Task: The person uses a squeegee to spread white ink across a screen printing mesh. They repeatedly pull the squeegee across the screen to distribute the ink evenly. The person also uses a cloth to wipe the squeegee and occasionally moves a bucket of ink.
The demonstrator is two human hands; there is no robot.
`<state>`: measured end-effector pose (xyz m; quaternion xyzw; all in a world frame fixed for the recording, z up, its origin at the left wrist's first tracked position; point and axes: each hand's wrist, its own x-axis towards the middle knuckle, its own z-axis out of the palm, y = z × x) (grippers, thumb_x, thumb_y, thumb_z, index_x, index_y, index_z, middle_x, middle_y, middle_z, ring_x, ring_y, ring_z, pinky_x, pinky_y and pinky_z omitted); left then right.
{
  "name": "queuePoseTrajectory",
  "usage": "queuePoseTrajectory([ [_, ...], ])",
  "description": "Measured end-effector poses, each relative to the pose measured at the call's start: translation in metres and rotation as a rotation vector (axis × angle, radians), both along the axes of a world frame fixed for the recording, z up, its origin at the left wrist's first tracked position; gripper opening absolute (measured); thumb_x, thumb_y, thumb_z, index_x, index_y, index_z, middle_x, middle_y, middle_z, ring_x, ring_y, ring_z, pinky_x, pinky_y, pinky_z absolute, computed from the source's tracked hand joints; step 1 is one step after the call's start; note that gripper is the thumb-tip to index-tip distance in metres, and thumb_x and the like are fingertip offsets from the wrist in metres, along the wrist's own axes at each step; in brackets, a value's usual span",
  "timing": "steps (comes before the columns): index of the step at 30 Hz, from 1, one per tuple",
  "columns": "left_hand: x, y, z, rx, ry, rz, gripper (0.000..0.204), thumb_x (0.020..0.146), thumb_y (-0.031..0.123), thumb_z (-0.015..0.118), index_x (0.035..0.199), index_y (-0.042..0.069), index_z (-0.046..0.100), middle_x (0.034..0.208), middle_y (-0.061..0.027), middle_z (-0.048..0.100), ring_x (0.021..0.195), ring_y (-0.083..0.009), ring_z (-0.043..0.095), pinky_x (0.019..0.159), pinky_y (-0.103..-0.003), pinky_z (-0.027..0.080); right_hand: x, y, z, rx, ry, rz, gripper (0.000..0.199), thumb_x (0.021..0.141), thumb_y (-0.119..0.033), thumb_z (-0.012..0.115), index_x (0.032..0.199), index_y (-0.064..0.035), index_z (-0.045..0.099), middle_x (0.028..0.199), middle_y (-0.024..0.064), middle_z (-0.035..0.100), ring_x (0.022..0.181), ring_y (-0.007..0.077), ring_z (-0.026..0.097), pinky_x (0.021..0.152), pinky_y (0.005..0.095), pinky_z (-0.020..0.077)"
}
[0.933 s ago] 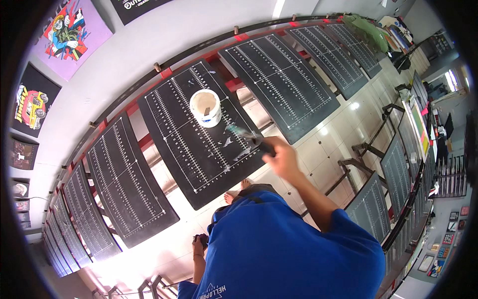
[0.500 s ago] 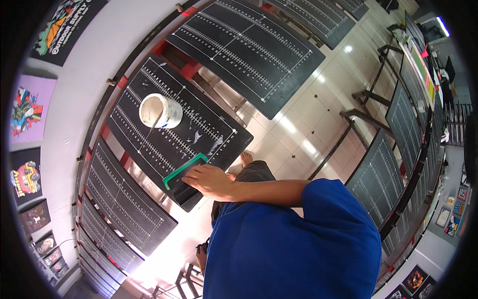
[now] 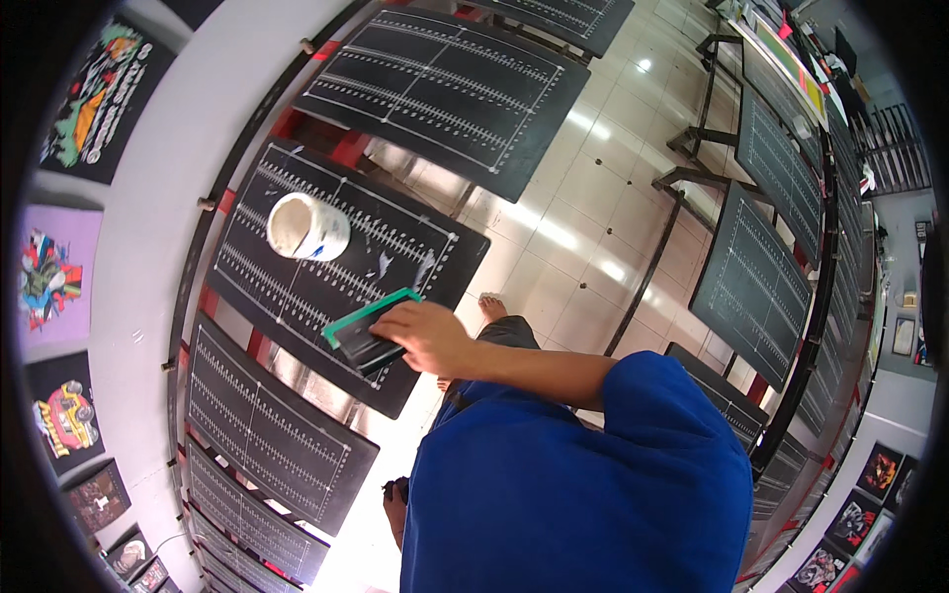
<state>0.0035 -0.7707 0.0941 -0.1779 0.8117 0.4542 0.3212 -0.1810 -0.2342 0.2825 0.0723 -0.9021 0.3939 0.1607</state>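
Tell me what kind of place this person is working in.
Most likely a screen-printing workshop. Rows of black gridded platens stand on long rails, the right hand presses a green-edged scraper onto one beside a white tub, and printed shirt designs hang on the wall.

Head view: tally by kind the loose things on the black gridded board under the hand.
White tub: 1
Green-edged squeegee, gripped by the right hand: 1
Total: 2

Colourful printed posters (image 3: 51, 277) on left wall; framed prints (image 3: 878, 470) lower right; white tub (image 3: 307, 226) on board.
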Motion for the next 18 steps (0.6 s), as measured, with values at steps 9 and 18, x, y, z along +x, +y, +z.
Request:
queuePoseTrajectory([
  [9, 0.063, -0.152, 0.004, 0.006, 0.202, 0.740, 0.060, 0.082, 0.017, 0.081, 0.123, 0.000, 0.041, 0.118, -0.0225, 0.056, 0.097, -0.0283, 0.063, 0.074, -0.037, 0.060, 0.030, -0.043, -0.005, -0.771, -0.237, -0.558, 0.035, 0.078, -0.011, 0.074, 0.110, 0.0020, 0.067, 0.096, 0.0110, 0.071, 0.087, 0.0206, 0.067, 0.079, 0.0327, 0.0522],
  [18, 0.033, -0.209, 0.091, -0.197, 0.632, 0.889, 0.035, 0.093, 0.025, 0.072, 0.107, -0.005, 0.063, 0.096, -0.0108, 0.066, 0.080, -0.0166, 0.060, 0.070, -0.033, 0.052, 0.029, -0.108, 0.019, 0.182, 0.054, -0.335, 0.051, 0.072, -0.006, 0.076, 0.121, -0.0057, 0.064, 0.107, 0.0085, 0.066, 0.099, 0.0284, 0.063, 0.086, 0.0400, 0.0501],
])
